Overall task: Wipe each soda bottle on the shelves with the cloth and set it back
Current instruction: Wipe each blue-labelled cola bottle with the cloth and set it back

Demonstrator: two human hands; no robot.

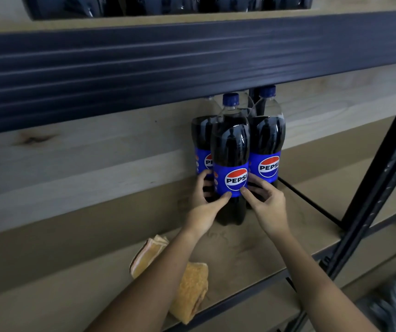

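Observation:
Three large Pepsi bottles with blue caps and blue labels stand upright on the brown shelf board (96, 255). The front bottle (231, 149) stands between my hands. My left hand (206, 202) grips its lower left side, thumb on the label. My right hand (265, 204) grips its lower right side, thumb tip on the label edge. A second bottle (201, 140) stands behind to the left and a third bottle (269, 140) behind to the right. The orange cloth (189, 291) lies on the shelf under my left forearm, held by neither hand.
A dark metal shelf beam (192, 58) runs overhead, close above the bottle caps. More dark bottles (168, 6) sit on the upper shelf. A black upright post (378, 188) stands at the right. Pale wood planks back the shelf.

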